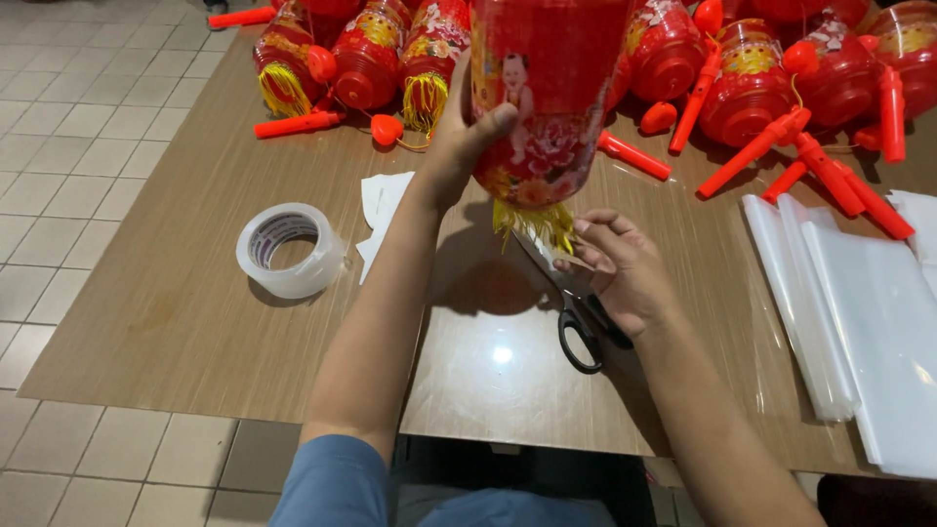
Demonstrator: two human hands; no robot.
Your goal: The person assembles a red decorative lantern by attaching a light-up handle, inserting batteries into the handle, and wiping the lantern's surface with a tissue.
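The red cylindrical paper lantern is printed with pink and yellow flowers and a small figure, and a yellow tassel fringe is hung beneath it. The brown wood-grain bench is streaked with fine pale lines. The clear roll of tape is seen with a white core. The steel scissors are fitted with black handles. The lanterns piled behind are coloured red with gold bands, and their plastic sticks orange-red. The stacked plastic sheets are shown translucent white.
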